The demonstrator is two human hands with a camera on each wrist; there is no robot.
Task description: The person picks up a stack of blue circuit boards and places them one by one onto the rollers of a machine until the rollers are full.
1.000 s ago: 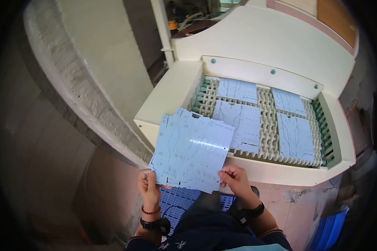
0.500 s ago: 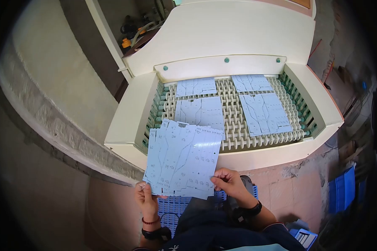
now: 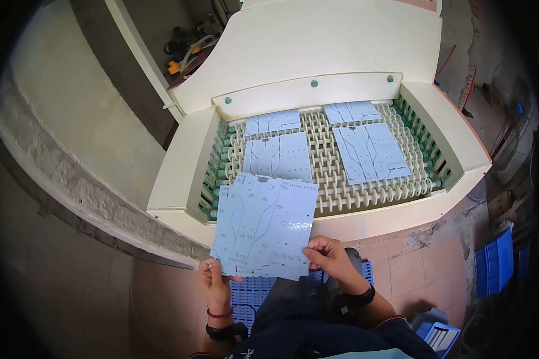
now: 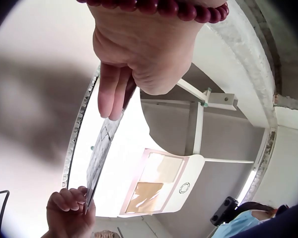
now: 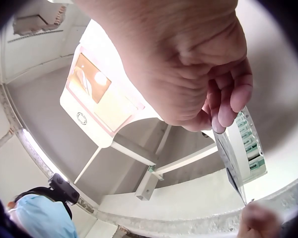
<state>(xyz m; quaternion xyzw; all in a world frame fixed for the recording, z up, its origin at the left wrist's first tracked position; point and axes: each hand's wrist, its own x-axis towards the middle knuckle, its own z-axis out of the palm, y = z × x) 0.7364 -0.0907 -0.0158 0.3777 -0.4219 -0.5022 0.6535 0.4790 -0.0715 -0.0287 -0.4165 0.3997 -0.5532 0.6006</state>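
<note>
A fanned stack of light blue circuit boards (image 3: 263,230) with dark trace lines is held up in front of the machine. My left hand (image 3: 214,282) pinches its lower left corner, thumb on top. At the lower right edge, my right hand (image 3: 330,256) grips between thumb and fingers. Seen almost edge-on, the stack (image 4: 102,144) spans between both hands in the left wrist view. Beyond it, several similar boards lie in two columns on the roller conveyor (image 3: 323,173), including a front right board (image 3: 371,152) and a front left board (image 3: 278,152) partly hidden by the stack.
A cream machine hood (image 3: 335,51) rises behind the conveyor, with side walls (image 3: 443,137) around the rollers. To the left runs a rough wall ledge (image 3: 90,197). Blue plastic grating (image 3: 245,299) lies underfoot. A blue crate (image 3: 495,263) stands on the tiled floor at right.
The head view has turned, so the machine appears further left. Boards on the conveyor have moved inward toward the hood. Both hands keep their grip on the stack, which is now held more upright.
</note>
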